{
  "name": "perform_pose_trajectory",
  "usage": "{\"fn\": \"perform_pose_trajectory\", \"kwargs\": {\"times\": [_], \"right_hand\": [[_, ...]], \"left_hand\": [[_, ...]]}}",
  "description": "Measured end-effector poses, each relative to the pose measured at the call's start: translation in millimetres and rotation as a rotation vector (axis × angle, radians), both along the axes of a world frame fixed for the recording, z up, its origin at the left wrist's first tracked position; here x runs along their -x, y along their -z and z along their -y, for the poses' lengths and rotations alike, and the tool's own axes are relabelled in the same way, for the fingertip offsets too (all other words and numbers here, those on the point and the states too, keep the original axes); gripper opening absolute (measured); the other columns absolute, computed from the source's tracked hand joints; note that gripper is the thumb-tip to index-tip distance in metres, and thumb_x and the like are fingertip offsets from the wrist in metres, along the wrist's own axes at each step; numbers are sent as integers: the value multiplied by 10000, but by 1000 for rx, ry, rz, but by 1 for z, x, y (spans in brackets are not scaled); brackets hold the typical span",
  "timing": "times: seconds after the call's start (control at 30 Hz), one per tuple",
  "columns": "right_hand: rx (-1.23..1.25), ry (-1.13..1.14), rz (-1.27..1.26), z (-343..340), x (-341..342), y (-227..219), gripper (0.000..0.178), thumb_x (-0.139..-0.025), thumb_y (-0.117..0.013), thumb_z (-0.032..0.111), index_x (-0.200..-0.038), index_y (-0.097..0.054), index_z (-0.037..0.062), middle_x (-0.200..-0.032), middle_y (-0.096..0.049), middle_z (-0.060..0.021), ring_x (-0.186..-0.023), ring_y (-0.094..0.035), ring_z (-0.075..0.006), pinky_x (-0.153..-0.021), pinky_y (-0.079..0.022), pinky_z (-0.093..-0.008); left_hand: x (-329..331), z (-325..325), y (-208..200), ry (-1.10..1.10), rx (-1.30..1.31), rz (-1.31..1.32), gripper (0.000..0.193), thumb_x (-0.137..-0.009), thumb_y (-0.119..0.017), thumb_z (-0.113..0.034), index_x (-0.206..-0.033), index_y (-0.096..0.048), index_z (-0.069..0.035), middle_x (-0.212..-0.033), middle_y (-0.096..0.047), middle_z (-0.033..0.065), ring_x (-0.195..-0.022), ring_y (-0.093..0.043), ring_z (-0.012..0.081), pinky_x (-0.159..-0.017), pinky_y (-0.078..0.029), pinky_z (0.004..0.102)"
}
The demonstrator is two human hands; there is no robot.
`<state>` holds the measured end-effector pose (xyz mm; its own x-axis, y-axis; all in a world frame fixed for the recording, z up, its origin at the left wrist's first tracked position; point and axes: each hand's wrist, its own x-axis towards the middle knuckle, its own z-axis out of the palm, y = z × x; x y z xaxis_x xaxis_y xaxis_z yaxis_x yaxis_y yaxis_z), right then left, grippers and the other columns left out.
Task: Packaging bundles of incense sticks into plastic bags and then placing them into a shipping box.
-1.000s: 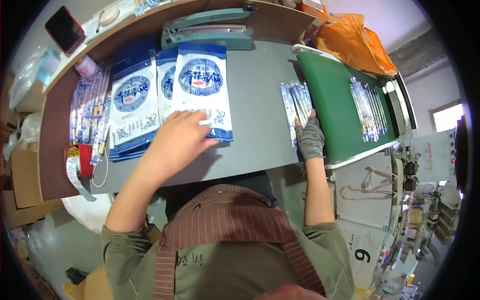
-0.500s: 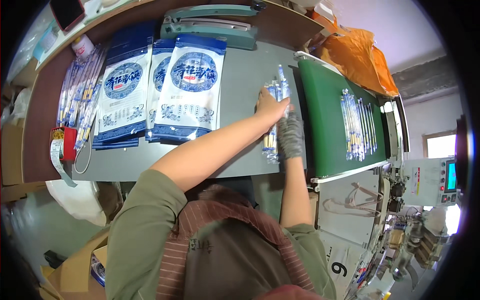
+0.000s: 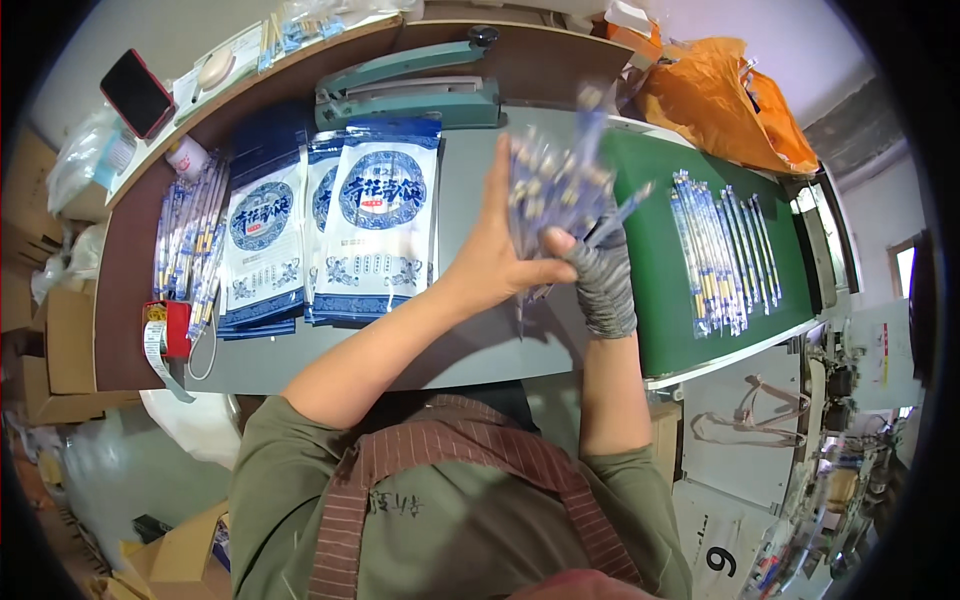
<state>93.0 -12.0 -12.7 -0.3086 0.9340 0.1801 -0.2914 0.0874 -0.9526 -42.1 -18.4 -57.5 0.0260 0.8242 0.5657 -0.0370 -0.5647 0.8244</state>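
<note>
A bundle of plastic-wrapped chopsticks (image 3: 555, 190), blue, white and gold, is raised off the grey table and partly blurred by motion. My bare left hand (image 3: 500, 245) grips its left side, fingers up along the sticks. On the right side my right hand (image 3: 606, 285), in a grey striped glove, closes round the lower part; its fingers are partly hidden by the bundle. One stick juts out to the right, over the edge of the green conveyor belt (image 3: 650, 180). More wrapped chopsticks (image 3: 715, 255) lie side by side on that belt.
Blue-and-white printed pouches (image 3: 385, 205) lie in stacks at the left of the table (image 3: 465, 360). Behind them stands a green bag sealer (image 3: 410, 100). Further left are loose wrapped chopsticks (image 3: 190, 230) and a red tape dispenser (image 3: 165, 330). An orange bag (image 3: 710, 105) sits beyond the belt.
The chopsticks have been lifted from the table and tilted toward me, both hands rising with them. My left hand has shifted to the bundle's left side. The view has moved slightly.
</note>
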Motion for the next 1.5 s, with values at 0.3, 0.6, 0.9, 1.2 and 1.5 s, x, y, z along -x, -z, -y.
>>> {"fn": "perform_pose_trajectory", "kwargs": {"times": [0.3,0.6,0.9,1.2,1.5], "right_hand": [[2,56,156,53,26,11,1070,-622,-847,237,-1473,-222,63,-1339,-435,-135,-1184,-479,-219,-1018,-390,-350],[69,-674,329,61,67,51,340,-784,-728,197,-1041,-637,-7,-1020,-652,-118,-941,-622,-189,-817,-511,-325],[264,-598,289,87,113,46,201,-816,-684,182,-914,-664,7,-850,-679,-101,-798,-643,-156,-731,-520,-287],[305,-483,275,93,110,38,260,-737,-721,220,-848,-636,0,-811,-647,-101,-765,-634,-156,-687,-501,-259],[290,-401,238,93,87,39,269,-727,-713,234,-849,-633,8,-797,-641,-98,-750,-618,-157,-683,-496,-266]], "left_hand": [[40,56,12,431,419,-97,352,-727,-754,-157,-1021,-609,-32,-901,-650,52,-829,-609,141,-752,-491,296],[112,159,26,399,669,-392,395,-850,-698,-254,-1130,-600,7,-969,-666,129,-913,-644,199,-813,-501,327],[302,179,66,-675,122,-1186,239,-786,-594,-8,-1023,-593,-38,-1066,-632,120,-967,-617,321,-823,-512,375],[344,130,56,-186,653,-457,133,-845,-667,-71,-925,-598,10,-722,-500,-36,-692,-474,71,-653,-405,236],[327,120,27,-518,459,-547,237,-846,-558,18,-1082,-565,-6,-750,-520,-20,-675,-477,56,-604,-391,208]]}}
